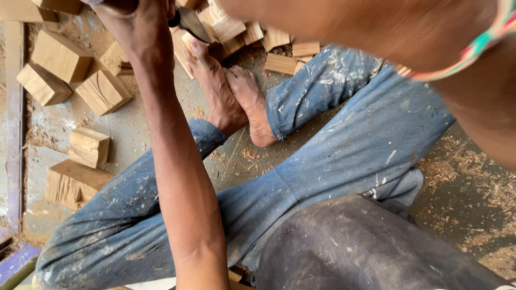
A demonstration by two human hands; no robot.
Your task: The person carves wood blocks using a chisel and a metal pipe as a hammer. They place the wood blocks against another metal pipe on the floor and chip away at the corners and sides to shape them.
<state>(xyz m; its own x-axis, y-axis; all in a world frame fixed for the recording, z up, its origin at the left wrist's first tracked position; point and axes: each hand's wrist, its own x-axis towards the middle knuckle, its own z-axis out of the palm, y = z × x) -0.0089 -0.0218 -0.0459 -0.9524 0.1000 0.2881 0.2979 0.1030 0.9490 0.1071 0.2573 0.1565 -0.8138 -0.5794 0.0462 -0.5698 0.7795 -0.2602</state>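
- Left hand (134,16) closed on a dark-handled tool (185,21) at far edge, above bare feet (231,91).
- Right hand out of frame; grip cannot be told.
- Rough-cut wooden blocks (102,91) scattered far left on sawdust-strewn floor (462,188); none visibly finished.

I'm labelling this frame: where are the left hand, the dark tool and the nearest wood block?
left hand (131,19): head view, back of the hand.
dark tool (191,24): head view, its blade.
wood block (103,92): head view, top face.
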